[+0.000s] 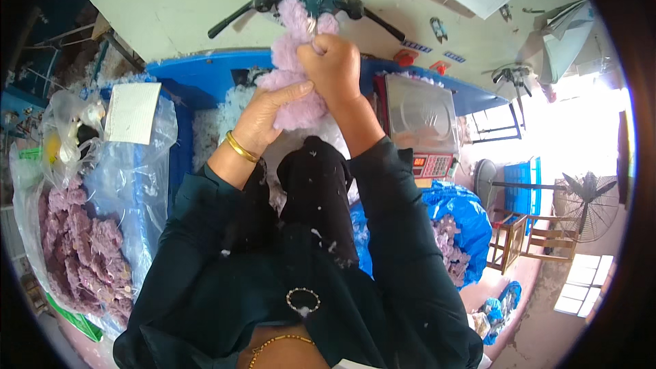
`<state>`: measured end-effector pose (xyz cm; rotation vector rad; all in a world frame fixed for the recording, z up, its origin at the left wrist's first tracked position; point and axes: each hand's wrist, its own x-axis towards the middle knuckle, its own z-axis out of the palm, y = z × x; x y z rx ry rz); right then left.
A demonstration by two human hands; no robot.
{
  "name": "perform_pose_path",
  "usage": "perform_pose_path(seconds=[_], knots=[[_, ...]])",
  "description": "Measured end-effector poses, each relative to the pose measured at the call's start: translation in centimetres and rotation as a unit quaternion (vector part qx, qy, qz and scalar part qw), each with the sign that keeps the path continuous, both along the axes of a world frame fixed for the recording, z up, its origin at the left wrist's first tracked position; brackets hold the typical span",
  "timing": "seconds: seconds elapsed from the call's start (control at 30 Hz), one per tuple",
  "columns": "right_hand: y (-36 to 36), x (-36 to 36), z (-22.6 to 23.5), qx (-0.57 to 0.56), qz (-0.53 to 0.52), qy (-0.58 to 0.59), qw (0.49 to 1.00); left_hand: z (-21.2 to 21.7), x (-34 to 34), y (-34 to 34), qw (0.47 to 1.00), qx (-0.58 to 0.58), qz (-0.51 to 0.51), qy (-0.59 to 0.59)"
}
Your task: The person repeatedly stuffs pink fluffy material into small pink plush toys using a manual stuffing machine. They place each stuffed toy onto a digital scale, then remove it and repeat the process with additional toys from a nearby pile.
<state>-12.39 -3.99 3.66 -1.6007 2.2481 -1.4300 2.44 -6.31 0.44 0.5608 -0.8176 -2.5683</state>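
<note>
Leftward, a clear bag of purple plush pieces (82, 246) crowds the person's elbow. Both hands, left hand (263, 117) and right hand (333, 63), are clamped on the lilac plush toy (295, 61) pressed against the stuffing machine's nozzle (316, 24); a loose grip could let filling spill. A metal scale (418, 113) hems in the right.

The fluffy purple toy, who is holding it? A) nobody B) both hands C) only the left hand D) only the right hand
B: the left hand cups the fluffy purple toy from below while the right hand grips it near the top.
</note>
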Motion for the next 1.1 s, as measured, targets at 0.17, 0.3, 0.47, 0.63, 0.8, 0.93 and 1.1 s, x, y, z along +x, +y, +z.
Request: perform_pose_path(seconds=[0.17,0.3,0.47,0.63,0.8,0.93,1.1], knots=[[4.2,1.0,-1.7,-0.036,0.085,-0.041,0.995,-2.2,1.8,2.5,0.992,-0.063,0.003,0.108],[5.5,0.9,-1.0,0.004,0.128,-0.189,0.974,-5.1,2.6,-0.9,0.992,-0.034,-0.042,0.112],[6.3,-1.2,-1.4,0.053,0.227,-0.452,0.861,-3.5,1.2,1.3,0.976,0.035,-0.156,0.148],[6.5,-3.8,-1.2,0.087,0.311,-0.559,0.764,1.3,-1.0,5.9,0.991,0.098,0.005,0.091],[6.3,-5.1,2.2,0.145,0.305,-0.252,0.907,1.2,-2.4,3.8,0.998,0.012,0.037,0.054],[7.7,0.4,2.8,0.161,0.251,-0.006,0.954,0.0,-0.3,4.4,0.996,-0.053,0.045,0.053],[9.4,0.8,0.1,0.065,0.226,0.085,0.968,-1.1,-0.1,5.9,0.968,-0.214,0.121,0.045]])
